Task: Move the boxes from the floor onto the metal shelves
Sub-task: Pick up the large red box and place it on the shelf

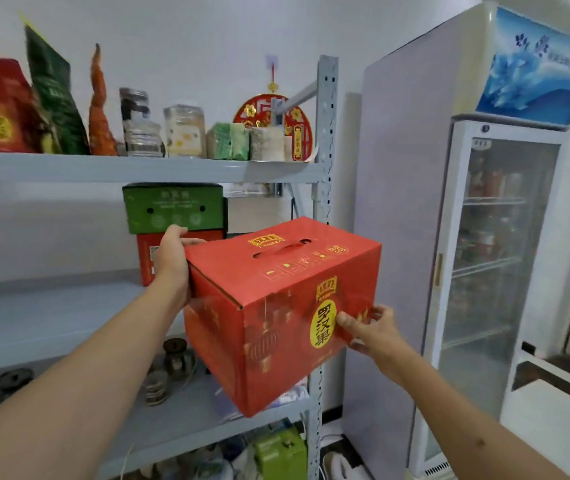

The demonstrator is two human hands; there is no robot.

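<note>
Both forearms reach in from the bottom corners, carrying a red box (276, 313) in the air in front of the metal shelves (110, 168), at about the height of the middle shelf and tilted, with its near lower corner dipping toward the camera.

Handling, judged: corrugated card, stiff walls and crisp edges; printed surface looks smooth, so palms could slip. Needing two hands suggests some weight, though contents are not visible. A carry handle (281, 249) sits in the top panel, unused. Opposite ends or under the base seem the safest holds for sliding it onto a shelf.

Left hand (172, 258): grasping the far left end, palm flat to the side, fingers curled over the top edge.

Right hand (370, 329): grasping the near right edge, thumb pressed on the front face by the yellow label (323, 323), fingers wrapped round the corner, mostly hidden.

Behind the carried box, a green box (174, 207) sits stacked on another red box (148, 258) on the middle shelf. Bare shelf lies to the left of that stack. A glass-door fridge (491, 237) stands to the right
</note>
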